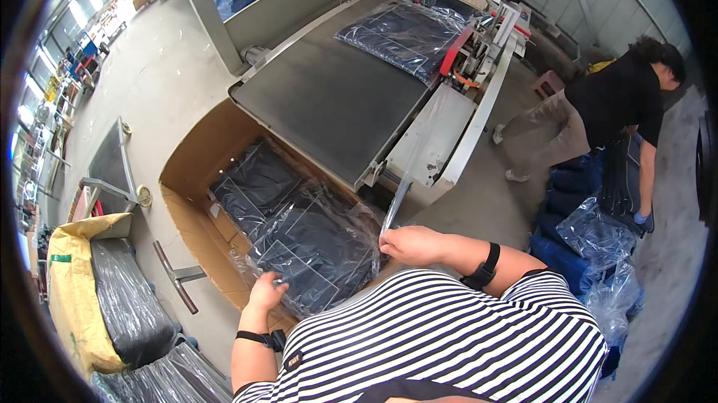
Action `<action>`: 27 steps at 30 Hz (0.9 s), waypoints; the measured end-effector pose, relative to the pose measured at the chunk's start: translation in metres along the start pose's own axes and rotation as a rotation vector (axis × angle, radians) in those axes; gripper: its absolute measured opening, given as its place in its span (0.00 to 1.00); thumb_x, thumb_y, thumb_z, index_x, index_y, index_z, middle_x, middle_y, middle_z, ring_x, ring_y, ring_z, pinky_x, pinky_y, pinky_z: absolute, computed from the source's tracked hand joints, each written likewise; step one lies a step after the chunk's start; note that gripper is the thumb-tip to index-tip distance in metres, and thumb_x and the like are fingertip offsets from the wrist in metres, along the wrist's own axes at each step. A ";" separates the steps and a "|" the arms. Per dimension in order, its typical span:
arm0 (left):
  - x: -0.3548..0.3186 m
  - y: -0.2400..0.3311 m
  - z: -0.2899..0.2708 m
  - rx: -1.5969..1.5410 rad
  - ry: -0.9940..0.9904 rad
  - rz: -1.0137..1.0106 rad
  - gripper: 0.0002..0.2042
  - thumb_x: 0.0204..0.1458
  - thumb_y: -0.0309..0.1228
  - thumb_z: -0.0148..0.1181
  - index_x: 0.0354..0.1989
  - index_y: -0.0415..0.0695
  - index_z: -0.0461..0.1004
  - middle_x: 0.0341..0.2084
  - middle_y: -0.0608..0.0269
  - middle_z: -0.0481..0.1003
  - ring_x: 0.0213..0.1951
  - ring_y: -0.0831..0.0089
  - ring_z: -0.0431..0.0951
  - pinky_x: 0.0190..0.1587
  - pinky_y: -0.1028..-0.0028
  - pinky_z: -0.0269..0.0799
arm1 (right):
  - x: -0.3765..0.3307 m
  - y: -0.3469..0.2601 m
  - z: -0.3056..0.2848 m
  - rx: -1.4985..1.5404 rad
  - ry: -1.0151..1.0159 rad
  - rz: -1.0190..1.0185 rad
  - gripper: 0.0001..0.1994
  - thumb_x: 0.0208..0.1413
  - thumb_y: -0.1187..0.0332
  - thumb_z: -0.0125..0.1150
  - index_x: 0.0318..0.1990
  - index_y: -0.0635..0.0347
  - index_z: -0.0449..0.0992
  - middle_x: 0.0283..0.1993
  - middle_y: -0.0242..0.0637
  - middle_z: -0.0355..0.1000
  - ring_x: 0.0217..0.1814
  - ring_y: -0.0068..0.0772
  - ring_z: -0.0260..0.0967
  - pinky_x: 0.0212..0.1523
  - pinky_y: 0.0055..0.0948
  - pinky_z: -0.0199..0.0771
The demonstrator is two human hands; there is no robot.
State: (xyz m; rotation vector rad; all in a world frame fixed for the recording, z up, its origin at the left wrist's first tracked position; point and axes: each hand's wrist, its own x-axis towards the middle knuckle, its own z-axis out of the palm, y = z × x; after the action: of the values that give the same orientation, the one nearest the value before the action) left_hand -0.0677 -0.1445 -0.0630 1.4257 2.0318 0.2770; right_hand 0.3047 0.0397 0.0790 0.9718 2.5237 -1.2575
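Observation:
My right hand (413,244) is closed on a strip of clear plastic film (398,205), which rises from my fingers toward the machine's near corner. My left hand (267,291) is curled shut at the near left edge of a dark package (310,242) wrapped in clear plastic. A small greyish bit shows at its fingertips, too little to name. The package lies in an open cardboard box (187,208), with another dark wrapped package (258,179) toward the far end. The box stands against the near end of a conveyor belt (321,93).
A wrapped dark package (407,37) lies on the belt's far part, beside a red machine part (455,51). At right a co-worker (613,104) bends over blue bundles (561,208). At left are a yellow sack (75,291), a flat trolley (112,164) and a T-shaped metal bar (176,276).

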 end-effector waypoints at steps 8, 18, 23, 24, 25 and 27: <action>-0.068 -0.098 0.074 -0.079 -0.251 -0.416 0.22 0.48 0.45 0.63 0.46 0.42 0.76 0.42 0.51 0.78 0.47 0.57 0.76 0.50 0.65 0.71 | -0.009 0.008 0.014 -0.008 0.003 0.049 0.14 0.60 0.60 0.47 0.42 0.60 0.72 0.40 0.52 0.74 0.44 0.55 0.71 0.45 0.47 0.69; -0.207 -0.203 0.067 -0.141 0.240 -0.704 0.16 0.49 0.37 0.60 0.43 0.40 0.73 0.42 0.47 0.76 0.46 0.52 0.75 0.49 0.61 0.71 | -0.008 -0.009 0.017 -0.064 -0.010 0.010 0.07 0.60 0.71 0.49 0.37 0.65 0.71 0.27 0.41 0.68 0.30 0.33 0.66 0.34 0.31 0.67; -0.302 -0.245 0.072 -0.109 0.433 -1.009 0.17 0.51 0.38 0.60 0.46 0.43 0.75 0.43 0.51 0.77 0.48 0.55 0.75 0.52 0.62 0.70 | 0.005 -0.003 0.020 -0.066 -0.170 0.177 0.07 0.62 0.71 0.47 0.38 0.64 0.70 0.28 0.35 0.66 0.31 0.25 0.61 0.35 0.26 0.64; -0.320 -0.248 0.070 -0.087 0.495 -1.039 0.16 0.50 0.38 0.60 0.45 0.44 0.76 0.42 0.51 0.77 0.47 0.55 0.76 0.51 0.63 0.71 | 0.007 -0.003 0.022 -0.103 -0.165 0.131 0.07 0.62 0.71 0.47 0.38 0.64 0.70 0.28 0.35 0.66 0.31 0.25 0.61 0.35 0.26 0.63; -0.347 -0.253 0.067 -0.081 0.587 -1.055 0.15 0.50 0.38 0.60 0.43 0.43 0.76 0.40 0.51 0.78 0.45 0.55 0.77 0.49 0.62 0.72 | 0.010 -0.001 0.027 -0.127 -0.165 0.074 0.07 0.62 0.70 0.47 0.38 0.64 0.70 0.28 0.35 0.66 0.31 0.25 0.61 0.35 0.26 0.63; -0.377 -0.245 0.061 -0.090 0.647 -1.187 0.14 0.50 0.37 0.60 0.42 0.42 0.76 0.40 0.50 0.78 0.44 0.56 0.78 0.47 0.64 0.72 | 0.015 -0.004 0.024 -0.198 -0.203 0.110 0.07 0.62 0.70 0.46 0.38 0.63 0.70 0.28 0.35 0.65 0.31 0.25 0.61 0.36 0.26 0.63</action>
State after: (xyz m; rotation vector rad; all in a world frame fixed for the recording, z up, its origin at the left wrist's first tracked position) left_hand -0.1390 -0.5920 -0.0926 -0.1375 2.9302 0.3029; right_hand 0.2872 0.0267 0.0603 0.8768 2.3508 -0.9989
